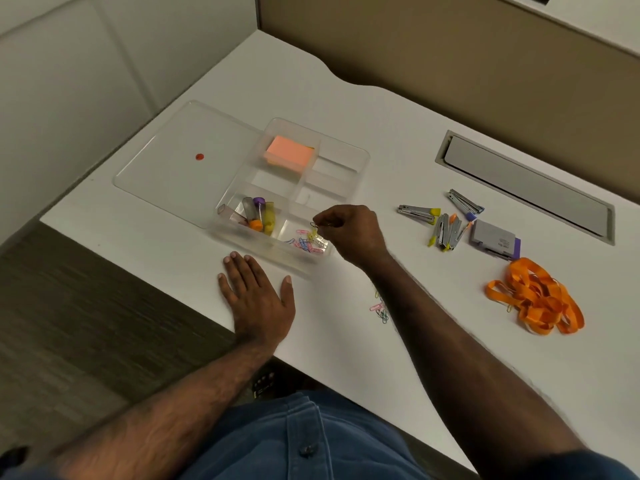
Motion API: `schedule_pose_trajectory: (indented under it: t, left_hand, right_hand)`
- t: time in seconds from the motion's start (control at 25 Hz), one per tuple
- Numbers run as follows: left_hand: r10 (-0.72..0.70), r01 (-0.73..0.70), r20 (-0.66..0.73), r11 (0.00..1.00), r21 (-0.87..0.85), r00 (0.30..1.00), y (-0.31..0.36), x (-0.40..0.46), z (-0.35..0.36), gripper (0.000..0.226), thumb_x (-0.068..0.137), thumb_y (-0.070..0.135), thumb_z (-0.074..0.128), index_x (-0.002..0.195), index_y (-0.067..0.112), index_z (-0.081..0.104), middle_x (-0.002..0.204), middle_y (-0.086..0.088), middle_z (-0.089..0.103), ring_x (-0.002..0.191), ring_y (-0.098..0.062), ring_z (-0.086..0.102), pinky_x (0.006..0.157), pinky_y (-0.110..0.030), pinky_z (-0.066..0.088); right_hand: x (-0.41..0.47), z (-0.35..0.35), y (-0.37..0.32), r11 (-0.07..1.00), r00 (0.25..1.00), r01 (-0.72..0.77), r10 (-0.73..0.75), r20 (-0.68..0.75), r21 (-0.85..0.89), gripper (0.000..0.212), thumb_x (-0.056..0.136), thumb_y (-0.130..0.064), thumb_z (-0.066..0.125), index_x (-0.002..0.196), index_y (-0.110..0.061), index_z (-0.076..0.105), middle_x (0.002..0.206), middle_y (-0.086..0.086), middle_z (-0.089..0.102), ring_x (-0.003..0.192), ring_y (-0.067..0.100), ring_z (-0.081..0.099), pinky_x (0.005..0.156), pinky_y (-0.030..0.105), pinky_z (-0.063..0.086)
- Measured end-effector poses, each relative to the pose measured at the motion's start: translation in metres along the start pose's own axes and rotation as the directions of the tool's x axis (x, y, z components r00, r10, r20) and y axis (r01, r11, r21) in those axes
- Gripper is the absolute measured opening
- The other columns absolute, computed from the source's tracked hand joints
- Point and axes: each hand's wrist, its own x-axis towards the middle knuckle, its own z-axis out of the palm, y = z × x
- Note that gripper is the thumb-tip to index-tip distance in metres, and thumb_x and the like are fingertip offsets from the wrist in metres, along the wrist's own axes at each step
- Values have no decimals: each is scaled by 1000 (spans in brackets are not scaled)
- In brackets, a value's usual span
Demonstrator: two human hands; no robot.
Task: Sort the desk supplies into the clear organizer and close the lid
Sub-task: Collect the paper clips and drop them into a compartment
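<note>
Head view: right hand (349,233) pinches coloured wire paper clips (314,227) over the near-right compartment of the clear plastic organizer (360,157), left hand (256,296) flat, fingers spread, on the bench. Next, I'd say: release, then fetch the leftover clips (381,308) near the front edge.

The desk (346,116) is plain white. On it, the organizer (360,157) is clear plastic, and its clear lid (166,168), left of centre, carries one small red dot (199,156). Inside lie a peach-orange sticky note pad (289,154), highlighters (258,216) in purple, orange and yellow, and paper clips (306,240) in pink, blue and yellow. At right, the staple removers (445,226) are grey with yellow, orange and purple tips, the staple box (493,239) is grey and purple, and the rubber bands (536,297) are bright orange. The shirt (294,441) at the bottom is denim blue.
</note>
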Motion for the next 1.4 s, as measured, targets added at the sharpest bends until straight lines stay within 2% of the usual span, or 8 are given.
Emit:
schedule_pose_trajectory:
  t: [0.16,0.28,0.44,0.6,0.72,0.88,1.04,1.4]
  left_hand:
    - [-2,2,-2,1000,-14,1000,-2,1,0,94,101,67,18,161,-5,15,171,-27,8,160,-40,2,127,-59,9]
    - [1,-1,4,1000,-29,1000,-1,0,-2,94,101,67,17,161,-6,13,170,-27,7,160,-40,1,127,-59,9]
    - [3,-3,-2,999,-32,1000,-1,0,-2,93,102,65,17,160,-8,14,170,-29,9,160,-41,1,126,-60,9]
    - [-1,0,-4,999,-39,1000,-1,1,0,92,101,64,18,159,-8,17,169,-29,11,160,-41,2,126,-61,9]
    - [7,-7,-2,1000,-27,1000,-1,0,1,92,101,63,19,159,-9,16,169,-30,12,160,-42,3,126,-61,9]
    - [7,-7,4,1000,-19,1000,-1,-1,-2,92,101,62,20,159,-10,16,168,-32,12,159,-43,3,126,-61,10]
    - [7,-6,12,1000,-16,1000,-2,-3,-4,91,102,61,23,158,-10,17,168,-32,12,159,-43,4,126,-61,10]
    - [17,-16,17,999,-43,1000,-3,-4,-4,92,101,63,25,159,-8,16,169,-31,11,159,-43,6,127,-61,11]
  right_hand:
    - [7,12,-7,991,999,7,0,53,-135,23,87,-8,73,101,-23,83,101,-8,80,85,-1,71,61,2,43]
    - [3,6,-11,994,1000,18,-15,24,-109,26,90,-5,69,106,-21,82,102,-6,80,89,2,73,76,10,53]
    - [-18,-20,2,1000,995,4,-5,-95,-7,25,90,-10,72,110,-22,81,98,-10,80,85,-2,73,79,14,56]
    - [-66,-51,62,984,959,-168,148,-241,-64,27,88,-19,76,115,-23,78,107,-13,78,95,-3,71,89,23,57]
    - [-111,-60,117,932,907,-322,253,-336,-168,35,91,-25,76,125,-21,73,126,-3,73,113,14,69,95,26,51]
    - [-154,-55,164,803,853,-469,304,-425,-367,70,96,-56,62,151,-16,47,162,11,39,151,31,33,122,47,30]
    - [-167,-26,169,746,815,-563,432,-385,-355,100,92,-79,33,164,-12,14,173,17,1,159,37,-3,129,54,5]
    - [-152,20,136,872,937,-334,268,-223,-357,103,96,-78,30,165,-9,-1,173,12,-11,159,24,-15,129,42,-8]
